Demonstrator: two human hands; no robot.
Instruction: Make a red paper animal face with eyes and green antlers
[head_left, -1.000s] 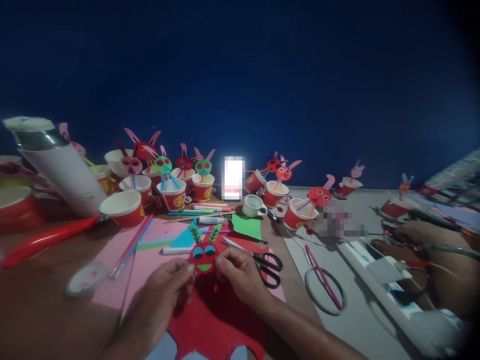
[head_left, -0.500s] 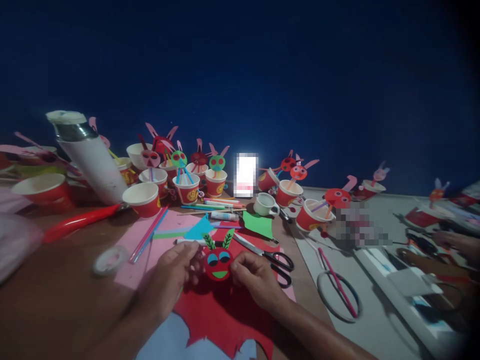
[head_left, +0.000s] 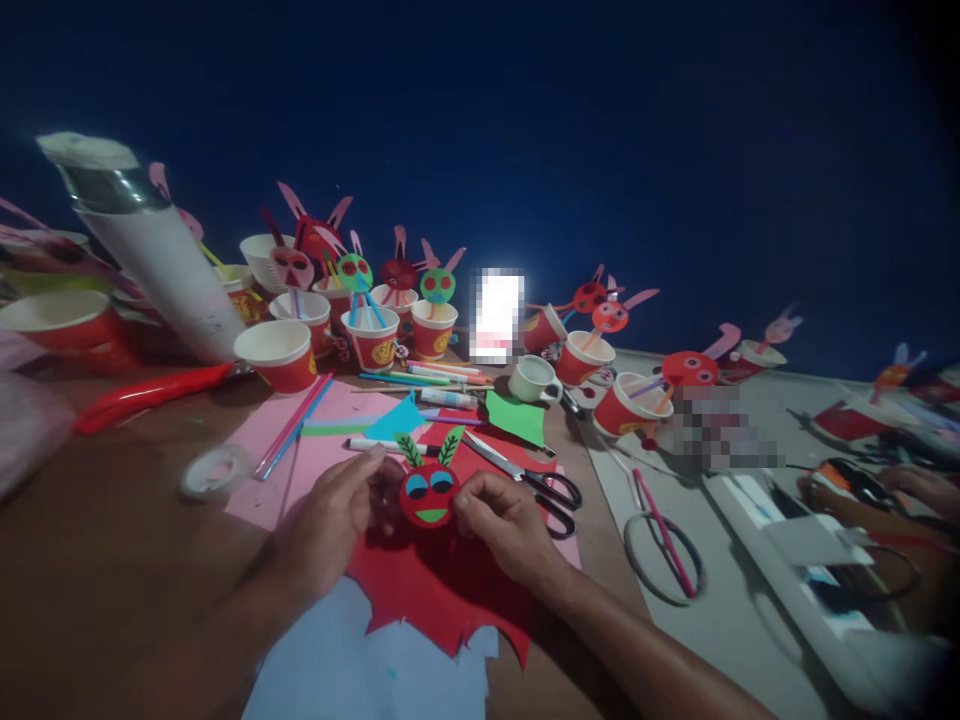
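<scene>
The paper head (head_left: 430, 497) is up in front of the person, between the two hands and above the red sheet (head_left: 442, 590). Taking the head as the centre of the dial, the right hand (head_left: 504, 515) lies at 3 o'clock, thumb and forefinger pinching its rim. The left hand (head_left: 337, 515) lies at 9 o'clock, fingers half curled and palm turned inward; the light is dim there, so I cannot fairly tell whether its fingertips grip the rim or only sit just beside it. The right hand is the nearer, being in contact. The disc is round, but with its two green ears (head_left: 451, 447), leaning to 11 and 1 o'clock, the longest line runs from 12 to 6, across the line joining the hands.

The marker (head_left: 375, 446) lies near at 11 o'clock, the green paper (head_left: 516, 417) at 1, and the scissors (head_left: 559, 490) at 3, beyond the right hand, which covers part of the lower handle loop.

The back of the head is hidden, as are the right hand's other fingertips. Far off at 3 o'clock, another person's hand (head_left: 924, 490) is blurred and cut off by the edge.
</scene>
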